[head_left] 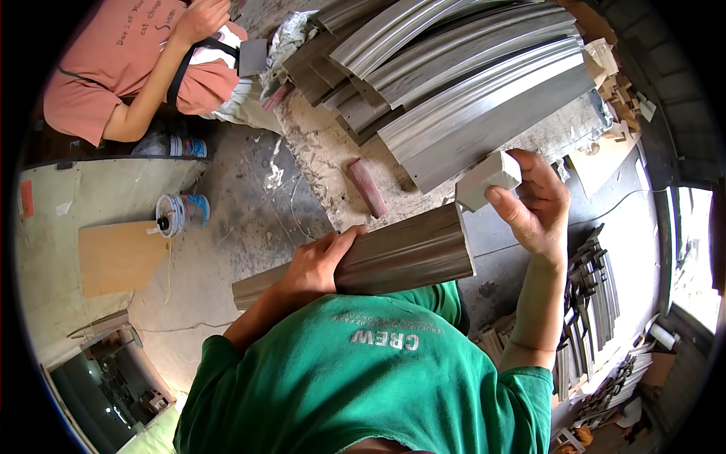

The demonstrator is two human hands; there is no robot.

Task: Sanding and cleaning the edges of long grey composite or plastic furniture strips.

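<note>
A grey, grooved metal-looking strip (pixel 408 253) lies crosswise in front of my body. My left hand (pixel 316 263) is closed around its left part, thumb along the upper edge. Between the thumb and fingers of my right hand (pixel 535 208) is a pale grey rectangular block (pixel 488 180). The block is at the upper right corner of the strip; whether they touch, I cannot tell. A worn reddish bar (pixel 366 188) lies on the dusty worktable (pixel 318 163), just beyond the strip.
Several similar grooved strips (pixel 484 113) are piled across the worktable. A person in a salmon shirt (pixel 144 68) sits at the far left. A white and blue bucket (pixel 181 214) stands on the floor at left. Many dark strips (pixel 594 303) are stacked at right.
</note>
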